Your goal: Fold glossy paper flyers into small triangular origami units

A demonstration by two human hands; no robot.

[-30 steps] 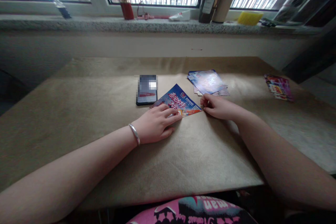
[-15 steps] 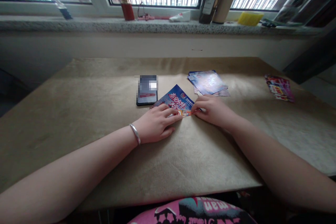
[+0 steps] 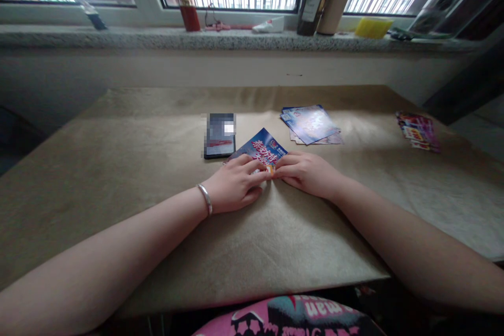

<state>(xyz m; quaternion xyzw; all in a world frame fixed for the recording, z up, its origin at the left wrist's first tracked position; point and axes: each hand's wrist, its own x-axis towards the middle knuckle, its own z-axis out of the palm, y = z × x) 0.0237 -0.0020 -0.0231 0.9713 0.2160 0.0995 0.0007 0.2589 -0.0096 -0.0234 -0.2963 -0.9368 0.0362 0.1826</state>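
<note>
My left hand [image 3: 236, 186] lies flat, pressing down the blue leaflet [image 3: 262, 148] under its fingertips. My right hand [image 3: 305, 173] meets it at the near corner, though I cannot tell if it is pinching. I judge the paper thin, glossy, slippery and easily creased, so an edge is the best place to hold it. A phone [image 3: 219, 134] lies just beyond.

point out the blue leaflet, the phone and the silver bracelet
blue leaflet [image 3: 260, 147], head view, on its printed face below the top corner
phone [image 3: 219, 135], head view, middle of its screen
silver bracelet [image 3: 205, 199], head view, on the band across the left wrist
</note>
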